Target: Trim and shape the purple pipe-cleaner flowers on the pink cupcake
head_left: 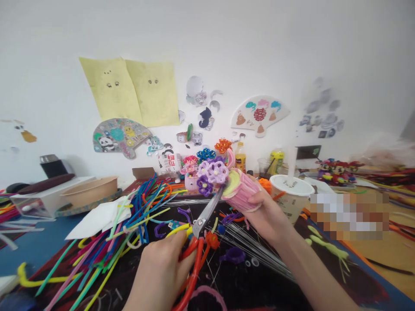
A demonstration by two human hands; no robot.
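Observation:
My left hand [165,265] is closed around the red handles of a pair of scissors [201,219]. Their blades point up and to the right, the tips reaching the purple pipe-cleaner flowers [218,172] at the rim of a pink pot [241,192]. I cannot tell whether the blades touch a stem. The pot is wrapped in fuzzy pink strips with a yellow-green top, and my right hand [264,211] grips it, tilted to the left. A yellow pipe cleaner [177,230] shows beside my left fingers; whether they hold it is unclear.
Loose coloured pipe cleaners [129,224] are heaped on the left. Thin wires [256,248] and a purple piece [234,255] lie on the dark mat. A lidded cup with a straw [292,190] stands beyond my right wrist. A tan bowl [90,192] sits at the left.

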